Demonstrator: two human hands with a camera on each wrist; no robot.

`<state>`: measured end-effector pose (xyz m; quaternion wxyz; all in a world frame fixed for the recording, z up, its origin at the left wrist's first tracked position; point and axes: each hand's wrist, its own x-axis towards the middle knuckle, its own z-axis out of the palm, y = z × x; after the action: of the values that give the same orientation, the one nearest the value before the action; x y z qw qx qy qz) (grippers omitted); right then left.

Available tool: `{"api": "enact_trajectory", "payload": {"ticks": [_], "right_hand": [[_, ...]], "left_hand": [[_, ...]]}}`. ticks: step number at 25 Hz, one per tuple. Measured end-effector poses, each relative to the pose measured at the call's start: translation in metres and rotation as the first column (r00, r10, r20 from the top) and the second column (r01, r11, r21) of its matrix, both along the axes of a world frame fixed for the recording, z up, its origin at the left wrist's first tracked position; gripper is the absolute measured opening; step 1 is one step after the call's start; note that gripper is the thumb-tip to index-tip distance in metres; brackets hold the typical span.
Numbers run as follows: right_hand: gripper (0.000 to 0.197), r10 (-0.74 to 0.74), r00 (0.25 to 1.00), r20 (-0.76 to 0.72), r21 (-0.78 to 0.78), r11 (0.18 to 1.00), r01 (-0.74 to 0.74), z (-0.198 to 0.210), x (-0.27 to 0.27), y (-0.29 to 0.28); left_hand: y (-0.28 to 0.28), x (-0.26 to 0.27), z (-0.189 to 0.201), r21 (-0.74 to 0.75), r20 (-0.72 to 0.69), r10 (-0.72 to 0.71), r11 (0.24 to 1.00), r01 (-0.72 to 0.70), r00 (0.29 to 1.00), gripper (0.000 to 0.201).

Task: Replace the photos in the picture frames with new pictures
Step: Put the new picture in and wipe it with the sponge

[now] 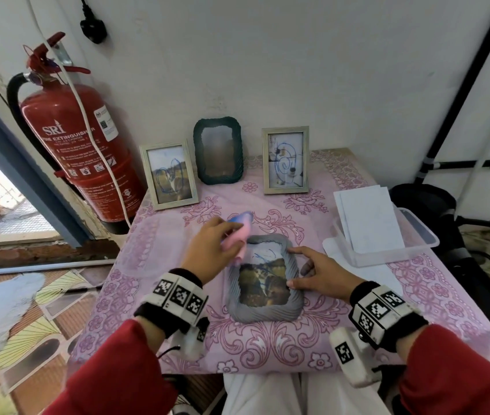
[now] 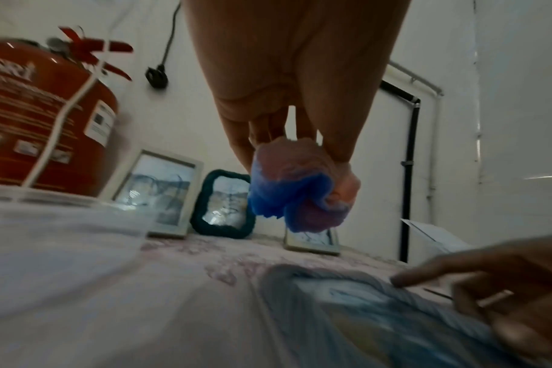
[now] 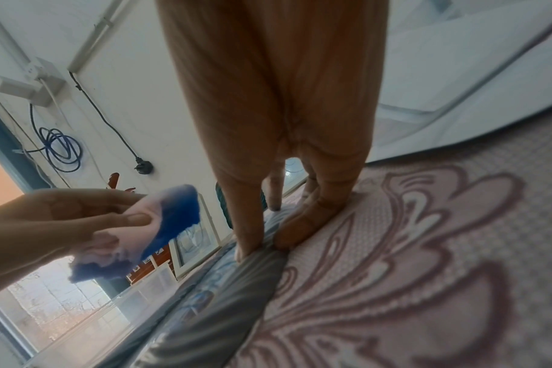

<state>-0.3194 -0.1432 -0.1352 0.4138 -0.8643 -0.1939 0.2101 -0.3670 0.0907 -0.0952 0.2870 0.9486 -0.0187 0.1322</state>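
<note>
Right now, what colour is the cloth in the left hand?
Pink with blue patches; the cloth shows best in the right wrist view.

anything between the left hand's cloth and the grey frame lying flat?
Nothing visible. The left hand holds the cloth just off the grey frame's far-left corner, with only open space between. The right hand rests on the frame's right edge, clear of the glass.

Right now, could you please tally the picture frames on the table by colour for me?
Pale wooden frames: 2, standing at the back, one left and one right.
Dark green frame: 1, standing between them.
Grey frame: 1, lying flat under the right hand, while the left hand holds a pink-and-blue cloth.
Total: 4 frames.
</note>
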Motion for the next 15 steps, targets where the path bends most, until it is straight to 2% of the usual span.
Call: {"api": "enact_trajectory", "payload": {"ticks": [6,9,10,12,15], "right_hand": [[0.072,-0.014,1.0,0.011,0.002,1.0,0.014,-0.003,0.002,0.0],[0.073,-0.021,1.0,0.001,0.007,1.0,0.02,-0.004,0.003,0.0],[0.073,-0.02,1.0,-0.003,0.006,1.0,0.02,-0.004,0.003,0.0],[0.074,-0.018,1.0,-0.009,0.005,1.0,0.018,-0.004,0.003,-0.001],[0.074,-0.01,1.0,-0.005,-0.006,1.0,0.01,-0.004,0.003,0.0]], "left_hand": [[-0.043,0.004,-0.031,-0.037,-0.254,-0.102,0.995,0.096,0.962,0.042],[-0.041,0.003,-0.034,-0.07,-0.276,-0.139,0.99,0.125,0.951,0.042],[-0.038,0.002,-0.035,-0.047,-0.291,-0.142,0.99,0.134,0.946,0.048],[-0.031,0.0,-0.036,0.09,-0.378,-0.137,0.979,0.183,0.916,0.064],[-0.026,-0.006,-0.041,0.231,-0.513,-0.16,0.921,0.315,0.843,0.082]]}}
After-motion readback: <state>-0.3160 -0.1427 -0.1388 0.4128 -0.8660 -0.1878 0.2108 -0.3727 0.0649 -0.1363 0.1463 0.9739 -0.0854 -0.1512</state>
